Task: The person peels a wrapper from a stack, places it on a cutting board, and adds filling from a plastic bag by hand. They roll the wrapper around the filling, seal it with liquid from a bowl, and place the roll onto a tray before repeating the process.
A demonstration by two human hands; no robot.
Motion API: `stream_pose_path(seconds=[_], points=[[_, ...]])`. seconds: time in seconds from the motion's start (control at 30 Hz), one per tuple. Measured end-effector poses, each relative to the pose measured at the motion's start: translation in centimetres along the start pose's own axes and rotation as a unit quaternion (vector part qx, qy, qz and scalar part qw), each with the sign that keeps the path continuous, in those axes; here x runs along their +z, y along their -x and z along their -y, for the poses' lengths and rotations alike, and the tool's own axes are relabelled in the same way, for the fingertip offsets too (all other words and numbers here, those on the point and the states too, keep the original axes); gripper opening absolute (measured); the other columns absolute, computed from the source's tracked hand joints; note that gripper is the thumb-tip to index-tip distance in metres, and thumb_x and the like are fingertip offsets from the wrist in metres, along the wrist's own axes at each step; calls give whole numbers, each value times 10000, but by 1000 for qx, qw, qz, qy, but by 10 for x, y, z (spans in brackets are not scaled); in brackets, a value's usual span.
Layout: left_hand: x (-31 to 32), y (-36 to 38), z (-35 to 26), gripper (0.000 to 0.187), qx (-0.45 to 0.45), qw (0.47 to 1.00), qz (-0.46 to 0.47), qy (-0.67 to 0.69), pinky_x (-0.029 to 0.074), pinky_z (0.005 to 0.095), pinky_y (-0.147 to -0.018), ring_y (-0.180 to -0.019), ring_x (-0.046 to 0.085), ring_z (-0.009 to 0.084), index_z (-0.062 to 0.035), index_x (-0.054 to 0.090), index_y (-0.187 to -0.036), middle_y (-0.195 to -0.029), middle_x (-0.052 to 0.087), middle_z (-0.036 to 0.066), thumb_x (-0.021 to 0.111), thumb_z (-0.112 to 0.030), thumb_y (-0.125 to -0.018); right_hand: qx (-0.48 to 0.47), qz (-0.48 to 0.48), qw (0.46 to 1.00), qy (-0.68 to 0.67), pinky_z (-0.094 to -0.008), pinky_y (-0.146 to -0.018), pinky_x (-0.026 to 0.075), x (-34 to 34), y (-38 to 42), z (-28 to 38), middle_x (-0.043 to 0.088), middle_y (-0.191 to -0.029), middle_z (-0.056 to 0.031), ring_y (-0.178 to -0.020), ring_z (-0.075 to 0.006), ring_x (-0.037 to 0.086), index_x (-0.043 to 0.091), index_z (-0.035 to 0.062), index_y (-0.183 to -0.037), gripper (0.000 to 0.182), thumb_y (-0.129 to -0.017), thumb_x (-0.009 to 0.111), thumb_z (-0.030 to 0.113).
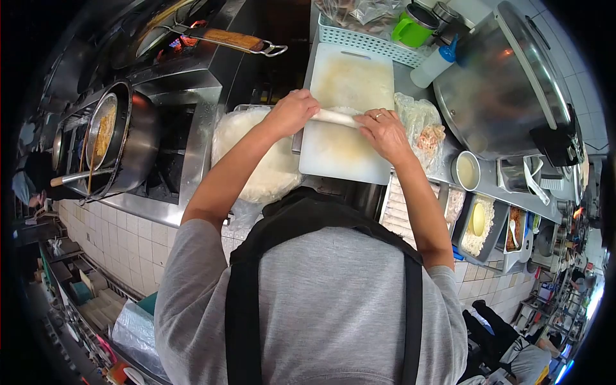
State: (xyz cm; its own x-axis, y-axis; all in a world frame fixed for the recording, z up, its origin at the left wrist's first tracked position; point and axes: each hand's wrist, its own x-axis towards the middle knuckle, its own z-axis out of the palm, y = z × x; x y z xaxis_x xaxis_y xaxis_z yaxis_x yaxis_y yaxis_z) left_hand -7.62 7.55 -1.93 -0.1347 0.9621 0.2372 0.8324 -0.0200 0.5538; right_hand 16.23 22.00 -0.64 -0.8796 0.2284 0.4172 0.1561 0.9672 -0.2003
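A long, thin white roll (336,117) lies across the middle of a white cutting board (346,157). My left hand (294,113) has its fingers closed round the roll's left end. At the right end my right hand (384,131), with a ring on one finger, presses its fingers on the roll. Left of the board, below my left hand, sits a large pile of pale round sheets (256,160) in clear plastic. To the right of my right hand lies a plastic bag with a pinkish shredded filling (430,137).
A large steel pot (494,90) stands at the right, beside a small cup of pale liquid (465,171). Trays of white rolls (398,208) and shredded food (481,237) sit below. A stove with a strainer pot (138,141) is at the left. Another person (523,359) is at the lower right.
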Motion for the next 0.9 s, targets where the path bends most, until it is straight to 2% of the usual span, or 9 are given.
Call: stream_pose_path(seconds=[0.03,0.13,0.2,0.3,0.4,0.53,0.63,0.8,0.9], points=[[3,0,-3,172,26,999,-36,-17,484,392,-868,-985,600,317,-50,669,-1054,-1037,619,105,607,-140,-922,9,9,1000,-5,-372,-851,446,1,-1,-2,664,-953,-43,-933,-240,618,715,133,-1054,244,-813,712,169],[7,-2,-18,196,107,993,-19,-46,467,400,-916,-1039,583,304,-66,660,-1077,-1078,613,86,629,-141,-898,41,41,998,-15,-376,-854,444,4,-4,-10,669,-967,-39,-941,-242,621,722,152,-1049,229,-821,709,177],[10,-3,-20,206,94,993,-13,-67,461,398,-931,-1047,580,298,-78,664,-1085,-1085,616,77,635,-153,-895,67,73,995,-21,-380,-858,442,4,-9,-12,672,-976,-41,-947,-243,622,725,163,-1045,221,-826,707,181],[12,-7,-18,214,77,994,0,-77,460,398,-940,-1052,587,284,-95,669,-1086,-1074,623,64,643,-146,-879,70,62,996,12,-384,-866,439,0,-12,-9,674,-985,-49,-963,-243,623,722,152,-1047,220,-829,701,170],[10,-15,-13,215,69,993,22,-91,460,400,-946,-1057,590,279,-105,674,-1084,-1079,624,60,641,-148,-875,39,-9,999,13,-381,-862,435,-1,-11,-8,672,-974,-48,-961,-244,622,718,143,-1044,217,-830,697,163],[3,-26,-15,208,87,985,39,-145,469,407,-946,-1062,592,285,-108,680,-1083,-1096,621,68,628,-157,-888,29,4,999,22,-377,-866,430,0,-11,-15,672,-986,-43,-962,-243,622,715,137,-1040,219,-824,702,170],[11,-32,-18,236,96,987,4,-128,480,415,-935,-1062,593,291,-110,676,-1103,-1089,622,74,645,-152,-873,51,31,998,17,-378,-877,431,3,-14,-21,674,-1003,-44,-968,-248,623,714,148,-1056,237,-821,705,179],[18,-35,-24,304,84,990,30,-111,485,408,-935,-1074,585,292,-109,665,-1141,-1093,620,75,677,-147,-840,71,53,996,31,-383,-884,447,3,-14,-28,678,-1003,-47,-990,-250,629,710,174,-1109,279,-832,690,199],[15,-33,-23,313,84,989,58,-109,477,404,-942,-1079,584,289,-112,655,-1157,-1102,615,75,675,-146,-847,45,37,998,23,-398,-891,452,5,-4,-30,677,-1014,-48,-1012,-245,628,709,180,-1125,292,-835,683,207]])
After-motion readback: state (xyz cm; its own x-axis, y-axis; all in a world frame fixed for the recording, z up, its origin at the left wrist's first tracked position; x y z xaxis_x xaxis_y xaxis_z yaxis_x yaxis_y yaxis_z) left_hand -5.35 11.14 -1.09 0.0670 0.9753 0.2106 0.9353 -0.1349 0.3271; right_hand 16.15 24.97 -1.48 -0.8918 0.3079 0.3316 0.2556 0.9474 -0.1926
